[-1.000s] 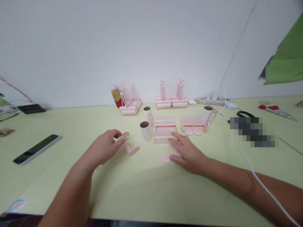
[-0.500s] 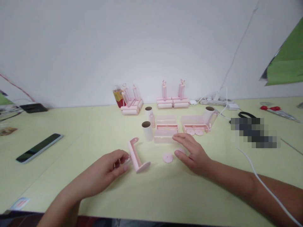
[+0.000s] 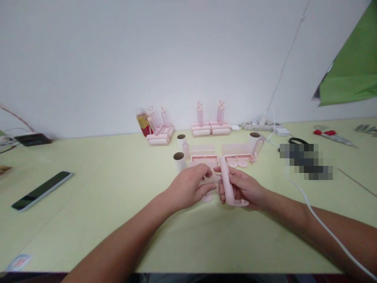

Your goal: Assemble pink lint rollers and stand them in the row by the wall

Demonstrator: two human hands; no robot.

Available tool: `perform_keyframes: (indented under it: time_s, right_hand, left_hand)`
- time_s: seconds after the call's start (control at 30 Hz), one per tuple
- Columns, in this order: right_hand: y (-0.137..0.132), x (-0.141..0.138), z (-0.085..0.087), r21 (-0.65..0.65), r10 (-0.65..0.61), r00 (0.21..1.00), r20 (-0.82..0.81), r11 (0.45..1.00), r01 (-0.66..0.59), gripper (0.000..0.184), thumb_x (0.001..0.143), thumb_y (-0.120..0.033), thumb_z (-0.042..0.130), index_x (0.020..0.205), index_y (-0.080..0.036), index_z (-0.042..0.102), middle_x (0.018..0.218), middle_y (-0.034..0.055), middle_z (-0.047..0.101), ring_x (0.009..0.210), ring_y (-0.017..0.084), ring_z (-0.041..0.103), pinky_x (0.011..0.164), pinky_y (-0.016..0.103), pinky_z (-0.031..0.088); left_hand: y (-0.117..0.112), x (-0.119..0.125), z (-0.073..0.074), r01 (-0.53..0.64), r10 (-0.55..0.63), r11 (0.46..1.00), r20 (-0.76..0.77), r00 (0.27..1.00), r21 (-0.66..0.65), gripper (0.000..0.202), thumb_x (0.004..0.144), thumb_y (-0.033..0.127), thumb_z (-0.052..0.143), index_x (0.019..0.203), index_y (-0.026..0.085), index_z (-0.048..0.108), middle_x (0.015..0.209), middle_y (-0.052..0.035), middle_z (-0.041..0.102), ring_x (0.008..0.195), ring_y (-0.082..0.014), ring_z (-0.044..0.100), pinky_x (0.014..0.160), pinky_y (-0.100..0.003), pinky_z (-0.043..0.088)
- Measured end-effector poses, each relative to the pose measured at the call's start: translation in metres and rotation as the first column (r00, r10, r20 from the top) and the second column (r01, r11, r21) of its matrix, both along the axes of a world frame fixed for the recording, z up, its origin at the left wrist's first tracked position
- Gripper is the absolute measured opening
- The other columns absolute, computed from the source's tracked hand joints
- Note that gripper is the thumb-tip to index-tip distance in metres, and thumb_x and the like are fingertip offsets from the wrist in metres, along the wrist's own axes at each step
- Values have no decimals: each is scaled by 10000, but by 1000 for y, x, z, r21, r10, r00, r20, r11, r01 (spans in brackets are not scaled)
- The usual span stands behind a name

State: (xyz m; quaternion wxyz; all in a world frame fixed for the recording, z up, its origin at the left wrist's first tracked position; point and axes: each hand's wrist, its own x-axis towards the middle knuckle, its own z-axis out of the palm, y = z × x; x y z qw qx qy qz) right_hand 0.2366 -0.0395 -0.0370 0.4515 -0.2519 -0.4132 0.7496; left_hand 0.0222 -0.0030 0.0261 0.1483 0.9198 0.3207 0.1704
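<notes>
Fingers of my right hand (image 3: 249, 188) are wrapped round a pink U-shaped plastic frame (image 3: 225, 179), raised over the table with its long bar tilted. Beside it, my left hand (image 3: 188, 188) pinches a clear plastic piece (image 3: 211, 179) whose far end meets the frame's bar; whether the two are joined I cannot tell. Under the hands, a pink disc (image 3: 207, 197) lies partly hidden. Just behind are another pink frame (image 3: 204, 158), translucent pink covers (image 3: 235, 149) and two more discs (image 3: 242, 164).
White rolls with brown cores (image 3: 179, 161) stand left of the hands, and another roll (image 3: 255, 141) stands behind right. Finished-looking pink rollers (image 3: 210, 129) line the wall. A phone (image 3: 43, 191) lies left; red-handled scissors (image 3: 332, 135) lie right. A white cable (image 3: 312, 210) crosses my right forearm.
My left hand has moved right, bringing the pink frame over to my right hand. My right hand, empty and spread before, now grips the frame. The view has shifted slightly.
</notes>
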Motion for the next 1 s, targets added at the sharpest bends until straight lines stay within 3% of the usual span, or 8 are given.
perform_keyframes:
  time_s: [0.17, 0.33, 0.47, 0.7, 0.87, 1.0]
  right_hand:
    - [-3, 0, 0, -18, 228, 967, -110, 973, -231, 397, 936, -395, 586, 1260, -218, 438, 851, 60, 724, 724, 235, 726, 691, 436, 572]
    - [-2, 1, -1, -35, 252, 960, -123, 966, -258, 396, 930, -403, 601, 1240, -217, 437, 835, 46, 719, 723, 221, 728, 646, 376, 575]
    - [-1, 3, 0, -34, 269, 957, -107, 961, -274, 387, 917, -423, 616, 1205, -219, 455, 784, 28, 715, 684, 209, 729, 617, 325, 566]
    - [-8, -3, 6, -41, 239, 966, -94, 969, -244, 466, 828, -471, 719, 1144, -215, 493, 717, 26, 727, 643, 192, 718, 625, 300, 548]
    - [-13, -7, 9, -2, 132, 988, -76, 991, -133, 454, 819, -469, 729, 1129, -190, 550, 659, 25, 717, 608, 167, 692, 664, 305, 541]
    - [-12, -6, 6, 2, 69, 995, -67, 998, -69, 359, 874, -411, 675, 1131, -179, 583, 622, 19, 708, 551, 145, 665, 704, 318, 536]
  left_hand:
    - [-3, -8, -17, 66, -57, 993, 92, 994, -93, 245, 932, 360, 537, 1097, 178, 545, 965, -57, 633, 852, -182, 586, 761, -302, 458]
    - [-1, -7, -24, 119, -102, 987, 146, 984, -112, 224, 937, 349, 530, 1076, 174, 545, 919, -42, 614, 806, -161, 555, 734, -280, 435]
    - [-3, -4, -25, 128, -119, 988, 103, 987, -86, 249, 956, 366, 485, 1092, 166, 544, 882, -38, 599, 755, -154, 532, 679, -264, 415]
    - [-6, -7, -22, 202, -206, 977, 62, 977, 63, 325, 955, 359, 480, 1198, 154, 546, 861, -48, 604, 742, -161, 546, 667, -265, 428]
    - [-10, -8, -24, 134, -154, 978, 125, 980, 158, 397, 930, 339, 533, 1293, 179, 540, 834, -45, 624, 717, -160, 573, 657, -266, 449]
    - [-17, -2, -24, 59, -84, 985, 153, 985, 161, 428, 926, 343, 543, 1324, 186, 538, 867, -55, 663, 733, -162, 608, 645, -261, 465]
